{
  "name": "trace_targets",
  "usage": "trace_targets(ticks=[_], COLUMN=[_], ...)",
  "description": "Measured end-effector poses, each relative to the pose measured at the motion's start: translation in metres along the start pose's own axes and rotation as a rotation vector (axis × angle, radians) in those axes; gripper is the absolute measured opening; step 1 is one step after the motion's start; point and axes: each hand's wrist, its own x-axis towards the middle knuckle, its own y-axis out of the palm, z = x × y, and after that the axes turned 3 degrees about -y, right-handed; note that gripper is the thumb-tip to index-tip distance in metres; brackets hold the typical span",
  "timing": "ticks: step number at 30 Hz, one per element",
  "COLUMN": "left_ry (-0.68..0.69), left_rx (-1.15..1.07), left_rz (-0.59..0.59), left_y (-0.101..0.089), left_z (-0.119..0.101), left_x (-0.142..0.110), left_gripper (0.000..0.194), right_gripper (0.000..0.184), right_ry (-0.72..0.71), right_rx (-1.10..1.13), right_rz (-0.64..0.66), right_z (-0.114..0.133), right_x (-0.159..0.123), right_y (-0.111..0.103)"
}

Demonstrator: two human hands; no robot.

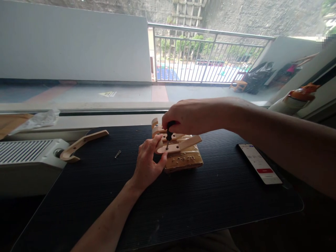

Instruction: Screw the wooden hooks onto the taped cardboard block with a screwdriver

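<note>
My right hand [190,113] is closed around the dark handle of a screwdriver [169,134], held upright from above. Its tip meets a hole near the left end of a pale wooden hook [185,144]. That hook lies across a block [187,159] that looks wrapped in clear film and has several small holes along its near side. With thumb and fingers, my left hand [149,157] pinches the hook's left end beside the screwdriver tip. Other wooden hooks [154,127] sit further back on the block, partly hidden by my hands. Whether a screw is under the tip, I cannot tell.
On the black table [210,210], a loose wooden hook [81,141] lies at the far left, and small screws [118,154] lie nearer the middle. A phone [259,164] showing a timer rests at the right. A white radiator [34,150] adjoins the left edge; a window is behind.
</note>
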Motion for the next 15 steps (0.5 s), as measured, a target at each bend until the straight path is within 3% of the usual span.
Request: trace_targets(ticks=[11,15], left_ry=[-0.024,-0.022], left_rx=[-0.011,-0.013], left_rz=[0.005,0.006], left_y=[0.001,0.001], left_z=[0.000,0.001], left_x=[-0.002,-0.001], left_gripper=[0.053,0.055], right_gripper=[0.035,0.033], right_ry=[0.020,0.065], right_rx=[-0.042,-0.023], right_rz=[-0.121,-0.091], right_z=[-0.005,-0.001], right_x=[0.005,0.002], right_y=[0.016,0.011])
